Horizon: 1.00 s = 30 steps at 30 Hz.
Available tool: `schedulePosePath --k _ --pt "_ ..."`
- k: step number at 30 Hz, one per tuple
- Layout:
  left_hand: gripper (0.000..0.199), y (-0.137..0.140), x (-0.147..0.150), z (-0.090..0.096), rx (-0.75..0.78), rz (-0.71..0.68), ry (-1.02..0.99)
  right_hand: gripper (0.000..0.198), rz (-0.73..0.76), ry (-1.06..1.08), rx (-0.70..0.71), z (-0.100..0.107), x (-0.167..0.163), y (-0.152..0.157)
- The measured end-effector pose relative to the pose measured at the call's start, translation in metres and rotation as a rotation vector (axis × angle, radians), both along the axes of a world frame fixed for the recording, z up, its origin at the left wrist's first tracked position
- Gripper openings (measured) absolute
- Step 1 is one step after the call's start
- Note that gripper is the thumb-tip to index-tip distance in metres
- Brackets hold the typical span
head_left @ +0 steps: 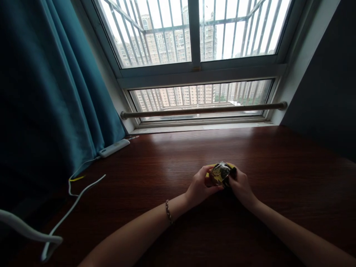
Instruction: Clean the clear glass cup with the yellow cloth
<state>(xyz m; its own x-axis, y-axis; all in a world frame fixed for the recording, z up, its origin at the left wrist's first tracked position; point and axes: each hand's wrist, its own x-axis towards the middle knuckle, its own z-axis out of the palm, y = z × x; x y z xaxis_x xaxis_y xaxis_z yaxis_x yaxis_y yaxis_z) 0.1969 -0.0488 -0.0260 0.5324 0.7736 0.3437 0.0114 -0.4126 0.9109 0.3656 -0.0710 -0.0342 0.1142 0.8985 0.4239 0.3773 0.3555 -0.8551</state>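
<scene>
Both hands (198,187) (241,185) grip packet (219,173); cable (83,189), remote (113,148) far left

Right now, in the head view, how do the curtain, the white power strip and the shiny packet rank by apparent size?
1. Teal curtain, by far.
2. White power strip.
3. Shiny packet, though the two hands partly hide it, so it is close to the strip.

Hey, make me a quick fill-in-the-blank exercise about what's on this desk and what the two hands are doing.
1. Both hands, left hand and right hand, hold one small shiny ____ between them.
2. The braided bracelet sits on the ____ wrist.
3. The white power strip lies beside the ____ curtain.
4. The white cable trails over the ____ desk.

Missing words: packet; left; teal; wooden
</scene>
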Motion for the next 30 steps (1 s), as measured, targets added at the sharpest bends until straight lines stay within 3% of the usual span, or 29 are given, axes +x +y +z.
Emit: schedulePosePath --k 5,10,18,25,30 --pt "0.065 -0.001 0.001 -0.001 0.195 0.008 0.068 0.025 -0.102 -0.023 -0.065 0.004 0.002 0.000" --pt "0.069 -0.004 0.001 0.007 0.281 0.071 0.090 0.015 -0.146 -0.077 -0.083 0.005 0.001 0.000" --pt "0.075 0.005 -0.001 0.002 0.362 -0.152 0.094 0.019 -0.097 -0.080 -0.090 -0.001 0.003 0.001" --pt "0.079 0.010 -0.007 0.006 0.361 -0.103 0.084 0.013 -0.001 -0.003 -0.061 0.003 -0.001 -0.004" --pt "0.079 0.012 -0.007 0.009 0.163 -0.108 0.088 0.013 -0.072 -0.036 -0.083 0.003 -0.002 -0.001"
